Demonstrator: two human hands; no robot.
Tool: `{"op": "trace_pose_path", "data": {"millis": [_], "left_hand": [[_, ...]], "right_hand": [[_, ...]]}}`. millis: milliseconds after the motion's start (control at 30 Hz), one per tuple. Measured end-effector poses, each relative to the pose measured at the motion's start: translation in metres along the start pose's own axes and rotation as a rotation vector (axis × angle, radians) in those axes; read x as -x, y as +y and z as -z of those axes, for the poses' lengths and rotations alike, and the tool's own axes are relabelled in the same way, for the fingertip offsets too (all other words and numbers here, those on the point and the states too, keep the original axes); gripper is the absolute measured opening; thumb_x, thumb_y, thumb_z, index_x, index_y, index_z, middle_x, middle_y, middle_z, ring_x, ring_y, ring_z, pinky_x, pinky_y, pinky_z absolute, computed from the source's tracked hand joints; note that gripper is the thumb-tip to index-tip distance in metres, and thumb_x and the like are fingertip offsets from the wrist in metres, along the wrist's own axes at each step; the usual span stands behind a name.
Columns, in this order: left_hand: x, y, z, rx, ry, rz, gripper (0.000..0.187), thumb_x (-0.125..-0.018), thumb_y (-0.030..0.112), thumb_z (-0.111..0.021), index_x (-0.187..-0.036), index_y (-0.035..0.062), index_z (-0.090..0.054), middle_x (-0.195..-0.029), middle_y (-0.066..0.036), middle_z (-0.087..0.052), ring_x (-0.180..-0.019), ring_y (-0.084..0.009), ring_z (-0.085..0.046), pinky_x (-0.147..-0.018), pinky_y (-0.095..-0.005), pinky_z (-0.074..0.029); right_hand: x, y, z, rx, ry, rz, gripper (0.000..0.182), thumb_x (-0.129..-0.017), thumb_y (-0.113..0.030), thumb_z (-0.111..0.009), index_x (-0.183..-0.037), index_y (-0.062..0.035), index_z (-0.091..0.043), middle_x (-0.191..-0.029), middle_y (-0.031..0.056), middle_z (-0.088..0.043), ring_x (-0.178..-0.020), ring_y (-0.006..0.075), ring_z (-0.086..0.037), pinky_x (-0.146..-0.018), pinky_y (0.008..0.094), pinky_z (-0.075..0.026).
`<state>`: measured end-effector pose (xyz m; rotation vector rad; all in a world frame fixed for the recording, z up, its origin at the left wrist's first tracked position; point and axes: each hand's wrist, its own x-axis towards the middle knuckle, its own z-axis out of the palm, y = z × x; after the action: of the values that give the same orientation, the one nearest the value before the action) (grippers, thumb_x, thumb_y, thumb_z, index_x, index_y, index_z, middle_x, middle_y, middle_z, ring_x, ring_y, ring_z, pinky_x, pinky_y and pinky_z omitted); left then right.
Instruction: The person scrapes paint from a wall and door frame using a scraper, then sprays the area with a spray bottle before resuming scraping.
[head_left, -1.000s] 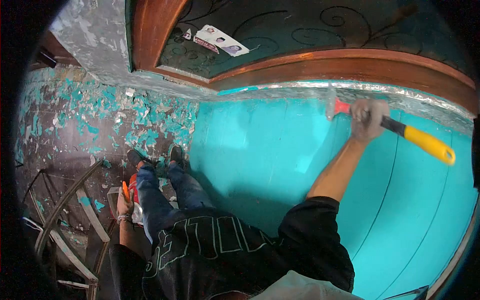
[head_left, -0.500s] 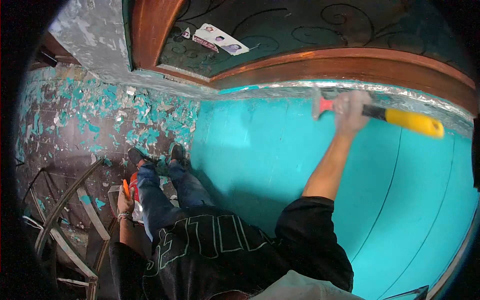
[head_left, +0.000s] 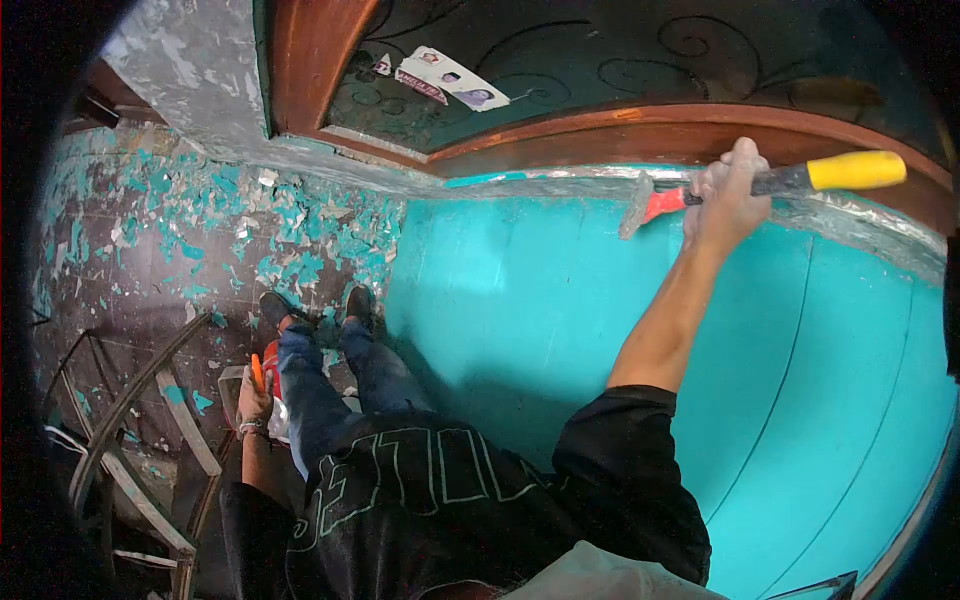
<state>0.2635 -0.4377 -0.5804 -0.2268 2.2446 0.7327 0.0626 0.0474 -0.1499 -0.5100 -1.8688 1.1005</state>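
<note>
My right hand [head_left: 732, 195] is closed round the middle of a scraper [head_left: 664, 204] with a red neck, a flat grey blade and a yellow-and-black handle. The blade is at the grey ledge [head_left: 590, 187], where it meets the turquoise wall [head_left: 560, 300]; whether it touches is unclear. Low on the left, my left hand [head_left: 255, 400] is closed on an orange-handled object [head_left: 257, 373], its far part hidden. Beside that hand is a red and white container [head_left: 278, 420], partly behind my leg.
A wooden window frame [head_left: 560, 133] with dark glass and a torn sticker [head_left: 452, 80] runs above the ledge. Turquoise and white paint flakes lie on the dark tiled floor [head_left: 150, 260]. A metal and wood frame [head_left: 125, 400] stands at the lower left.
The scraper has tilted, with its yellow handle end raised and its blade angled down to the left. My right hand has moved slightly right and up. My left hand has hardly moved.
</note>
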Motion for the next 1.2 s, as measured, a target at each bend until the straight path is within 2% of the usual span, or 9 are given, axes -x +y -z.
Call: {"op": "trace_pose_path", "data": {"millis": [300,500,567,700,800,967,1100,1167,1200], "left_hand": [[0.0,-0.008,-0.006,0.003,0.025,0.006,0.067,-0.085,0.044,-0.049,-0.125,-0.0082,-0.036,-0.121,-0.028,-0.045,-0.113,-0.0391,-0.045,-0.093,-0.0393,-0.039],[0.001,-0.008,-0.001,-0.015,0.036,0.006,0.068,-0.085,0.046,-0.049,-0.125,-0.0079,-0.036,-0.122,-0.028,-0.045,-0.114,-0.038,-0.044,-0.094,-0.0387,-0.038],[0.0,-0.008,-0.001,-0.048,0.054,0.014,0.068,-0.085,0.046,-0.05,-0.125,-0.0077,-0.036,-0.122,-0.028,-0.045,-0.115,-0.0379,-0.043,-0.094,-0.0387,-0.038],[0.0,0.001,0.003,-0.01,0.001,0.031,0.068,-0.085,0.045,-0.049,-0.125,-0.008,-0.036,-0.124,-0.028,-0.043,-0.115,-0.0383,-0.043,-0.095,-0.0388,-0.037],[0.0,-0.003,0.002,-0.025,-0.007,0.005,0.067,-0.086,0.045,-0.048,-0.125,-0.0081,-0.036,-0.124,-0.028,-0.043,-0.114,-0.0388,-0.043,-0.094,-0.0394,-0.037],[-0.004,-0.001,-0.001,-0.008,0.014,-0.011,0.065,-0.086,0.044,-0.048,-0.123,-0.008,-0.037,-0.12,-0.028,-0.046,-0.112,-0.0395,-0.045,-0.092,-0.0408,-0.039],[-0.007,0.003,-0.004,-0.027,0.055,-0.04,0.064,-0.086,0.043,-0.049,-0.122,-0.0082,-0.038,-0.119,-0.029,-0.047,-0.111,-0.04,-0.045,-0.092,-0.0408,-0.039],[-0.005,0.004,-0.006,-0.02,0.097,-0.035,0.063,-0.086,0.042,-0.049,-0.122,-0.0083,-0.038,-0.118,-0.029,-0.047,-0.111,-0.0402,-0.045,-0.091,-0.0402,-0.039],[-0.001,0.009,-0.002,0.023,0.107,-0.045,0.063,-0.086,0.042,-0.05,-0.121,-0.0086,-0.039,-0.119,-0.029,-0.047,-0.111,-0.0402,-0.045,-0.092,-0.0396,-0.039]], "right_hand": [[0.013,0.048,-0.004,-0.096,-0.049,-0.043,0.022,-0.083,-0.016,-0.056,-0.067,-0.0059,-0.044,-0.049,-0.0003,-0.04,-0.035,0.007,-0.034,-0.032,0.0218,-0.028],[-0.006,0.001,0.008,-0.01,0.167,0.047,0.023,-0.083,-0.013,-0.055,-0.066,-0.0067,-0.042,-0.049,-0.0024,-0.035,-0.039,0.0065,-0.03,-0.035,0.0233,-0.026],[-0.012,-0.02,0.016,0.002,0.122,0.163,0.022,-0.084,-0.016,-0.054,-0.068,-0.0066,-0.043,-0.049,-0.0031,-0.033,-0.039,0.0064,-0.027,-0.036,0.0232,-0.024],[-0.017,-0.028,0.019,0.016,-0.005,0.164,0.02,-0.086,-0.014,-0.05,-0.069,-0.0074,-0.044,-0.051,-0.0032,-0.032,-0.043,0.0072,-0.03,-0.041,0.0242,-0.027],[-0.017,-0.026,0.021,-0.331,-0.358,-0.013,0.019,-0.083,-0.006,-0.048,-0.067,-0.0092,-0.039,-0.056,-0.0014,-0.038,-0.05,0.0081,-0.036,-0.047,0.0272,-0.033],[0.007,-0.003,0.005,-0.308,-0.319,0.104,0.017,-0.08,-0.001,-0.049,-0.068,-0.0096,-0.041,-0.057,0.0011,-0.041,-0.051,0.0111,-0.039,-0.051,0.0288,-0.038],[0.049,0.052,-0.002,-0.133,-0.394,0.477,0.012,-0.074,0.002,-0.057,-0.073,-0.0089,-0.051,-0.075,0.005,-0.05,-0.07,0.0139,-0.05,-0.06,0.0308,-0.044],[0.071,0.078,0.001,0.138,-0.416,0.643,0.015,-0.07,0.001,-0.063,-0.08,-0.0079,-0.056,-0.097,0.0088,-0.05,-0.082,0.0174,-0.053,-0.07,0.033,-0.045],[0.087,0.072,-0.002,0.26,-0.429,0.609,0.018,-0.068,0.0,-0.065,-0.083,-0.0085,-0.058,-0.104,0.0108,-0.047,-0.087,0.0198,-0.052,-0.076,0.0337,-0.043]]}}
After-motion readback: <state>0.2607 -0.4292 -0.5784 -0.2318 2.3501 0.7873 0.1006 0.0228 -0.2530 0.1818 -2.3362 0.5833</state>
